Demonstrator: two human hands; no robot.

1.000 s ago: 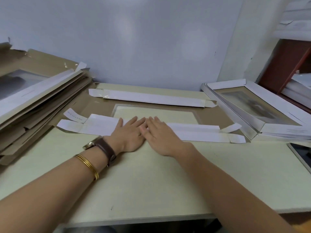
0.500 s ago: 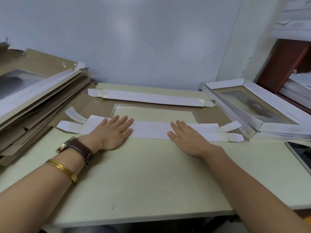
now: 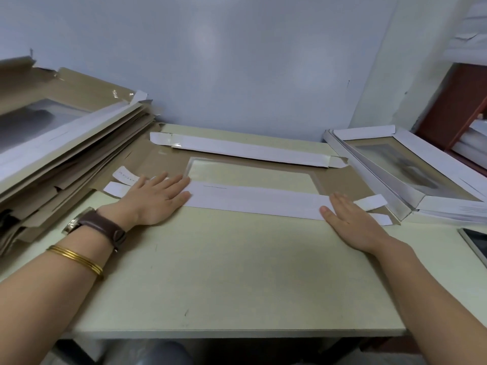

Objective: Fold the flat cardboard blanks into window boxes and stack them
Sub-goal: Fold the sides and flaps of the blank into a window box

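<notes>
Nearest, the pale surface (image 3: 237, 272) runs under both forearms. The left wrist wears a watch (image 3: 97, 226) and gold bangles (image 3: 76, 259).

Further in, at about ten o'clock, the left hand (image 3: 155, 198) lies flat with fingers straight and slightly spread. It presses the left end of the near flap (image 3: 253, 200). At about two o'clock the right hand (image 3: 353, 219) presses the right end the same way, fingers straight, gripping nothing. The two hands are well apart.

The near flap is a long white strip folded over onto the brown blank (image 3: 147, 164), which lies flat at twelve o'clock. Its clear window (image 3: 250, 175) sits just beyond the strip, and a far flap (image 3: 250, 150) is folded over along the back edge.

The board looks light and thin, stiff between creases, and probably springy enough to lift if let go. The window film likely dents easily, so the flap edges or the end tab (image 3: 369, 202) seem the safer places to hold.

At nine o'clock lies a pile of flat blanks (image 3: 66, 143). At three o'clock rests a finished box (image 3: 411, 167), with a dark screen (image 3: 474, 243) nearer, at the surface's edge.
</notes>
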